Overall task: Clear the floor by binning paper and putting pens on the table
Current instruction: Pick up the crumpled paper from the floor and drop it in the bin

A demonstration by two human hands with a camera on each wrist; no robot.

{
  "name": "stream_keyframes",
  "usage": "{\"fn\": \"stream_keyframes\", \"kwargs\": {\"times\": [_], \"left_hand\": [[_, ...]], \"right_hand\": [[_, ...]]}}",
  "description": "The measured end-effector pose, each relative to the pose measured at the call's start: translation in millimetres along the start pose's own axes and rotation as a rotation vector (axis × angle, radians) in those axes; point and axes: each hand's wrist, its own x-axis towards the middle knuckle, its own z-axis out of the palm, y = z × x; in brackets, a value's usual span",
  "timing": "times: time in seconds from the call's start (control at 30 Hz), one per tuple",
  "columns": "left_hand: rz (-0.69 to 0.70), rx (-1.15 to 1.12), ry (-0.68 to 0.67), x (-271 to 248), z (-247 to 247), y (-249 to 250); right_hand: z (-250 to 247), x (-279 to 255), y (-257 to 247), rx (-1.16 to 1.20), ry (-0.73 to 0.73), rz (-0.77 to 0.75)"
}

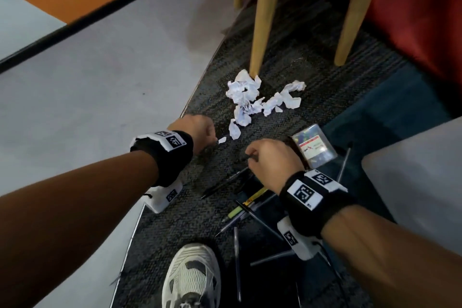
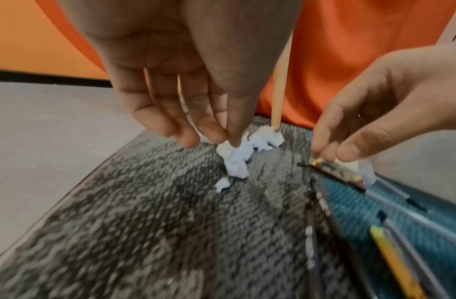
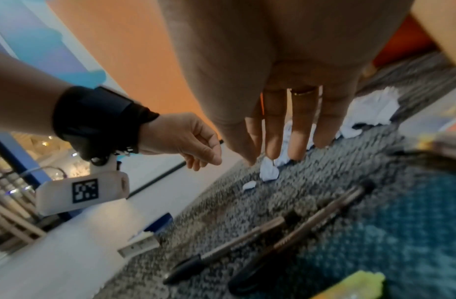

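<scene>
hands (image 1: 197,136) (image 1: 273,160) low over grey carpet, fingers loosely curled, holding nothing.
black pens (image 1: 225,184) lie slantwise; crumpled white paper (image 1: 243,91) beyond.

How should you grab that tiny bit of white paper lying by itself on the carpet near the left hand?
Pinch the tiny paper scrap from straight above with thumb and fingertip, closing on its two long edges. It looks small and thin against the carpet, so a whole-hand scoop would probably miss it. The left hand hovers right beside it, so it is likely the handier one.
</scene>
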Motion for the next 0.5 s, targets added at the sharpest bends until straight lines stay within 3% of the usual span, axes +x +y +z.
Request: {"fn": "stream_keyframes", "kwargs": {"times": [0.17, 0.3, 0.5], "left_hand": [[0.016, 0.021, -0.067, 13, 37, -24], [0.16, -0.033, -0.099, 18, 61, -32], [0.334, 0.034, -0.01, 32, 72, -26]], "right_hand": [[23, 30, -8, -0.072, -0.11, -0.085], [31, 51, -17, -0.083, -0.093, -0.131], [39, 78, -13, -0.127, -0.132, -0.112]]}}
